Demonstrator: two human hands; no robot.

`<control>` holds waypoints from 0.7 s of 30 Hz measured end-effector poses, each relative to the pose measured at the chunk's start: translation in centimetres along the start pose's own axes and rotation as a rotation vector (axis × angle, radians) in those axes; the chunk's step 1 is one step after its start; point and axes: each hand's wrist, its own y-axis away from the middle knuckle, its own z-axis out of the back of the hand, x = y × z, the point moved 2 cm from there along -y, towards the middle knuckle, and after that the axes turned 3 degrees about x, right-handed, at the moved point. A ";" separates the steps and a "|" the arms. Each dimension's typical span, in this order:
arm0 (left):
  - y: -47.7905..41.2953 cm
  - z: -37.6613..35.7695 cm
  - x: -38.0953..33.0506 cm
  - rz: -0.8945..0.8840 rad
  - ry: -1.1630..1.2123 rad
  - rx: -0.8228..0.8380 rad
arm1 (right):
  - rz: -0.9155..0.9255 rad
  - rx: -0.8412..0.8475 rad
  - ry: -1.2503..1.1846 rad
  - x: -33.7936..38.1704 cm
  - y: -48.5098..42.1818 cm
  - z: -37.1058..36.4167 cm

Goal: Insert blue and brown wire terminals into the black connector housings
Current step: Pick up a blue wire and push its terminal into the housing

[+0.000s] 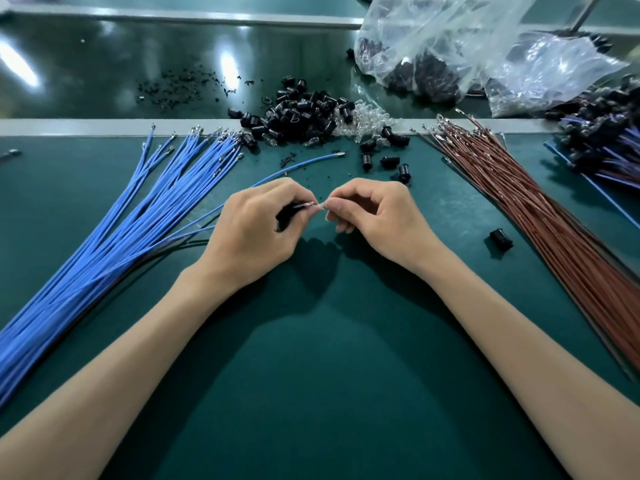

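Black connector housing, pinched in the grip of the left hand, low over the middle of the green worktop, with bare metal terminals poking out toward the right. Touching those tips, a small pale piece, nipped between thumb and forefinger in the narrow grip of the right hand; too small to say what.

Trailing left from the held housing, a few blue leads and one darker lead, emerging from behind the left hand. Further left of the housing, a fanned bundle of blue wires, terminal ends pointing away. Just beyond the housing, a single blue wire, lying curved. Beyond that, a heap of loose black housings mixed with clear pieces, a few strays lying nearer.

Right of the held housing, a long bundle of brown wires, and between it and the right wrist a lone black housing on its side. Far right, a stack of wired housings. Beyond and right, crumpled clear plastic bags with dark parts inside. Beyond and left, black crumbs on a glossy surface.
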 end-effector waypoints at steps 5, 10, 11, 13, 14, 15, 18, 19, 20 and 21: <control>-0.1 -0.1 0.0 -0.022 -0.015 0.009 | -0.011 0.029 -0.076 -0.2 -0.1 0.3; -0.3 -0.3 0.1 -0.033 0.048 0.064 | 0.020 0.026 -0.092 -0.3 -0.1 0.2; -0.3 -0.2 0.1 -0.033 0.056 0.060 | 0.027 0.018 -0.118 -0.3 -0.1 0.2; -0.3 -0.2 0.1 -0.026 0.059 0.044 | 0.025 -0.026 -0.214 -0.4 -0.1 0.4; -0.3 -0.2 0.0 -0.025 0.055 0.042 | 0.013 -0.059 -0.262 -0.4 -0.2 0.6; -0.3 -0.2 0.0 -0.026 0.052 0.042 | -0.003 -0.089 -0.307 -0.5 -0.2 0.7; -0.2 -0.1 -0.2 -0.032 0.041 0.040 | -0.047 -0.075 -0.428 -0.7 -0.2 0.8; -0.2 -0.1 -0.2 -0.036 0.033 0.036 | -0.049 -0.054 -0.434 -0.7 -0.2 0.6; -0.2 -0.1 -0.2 -0.039 0.024 0.031 | -0.048 -0.045 -0.422 -0.7 -0.1 0.5; -0.2 0.0 -0.3 -0.040 0.015 0.028 | -0.048 -0.048 -0.408 -0.7 -0.1 0.3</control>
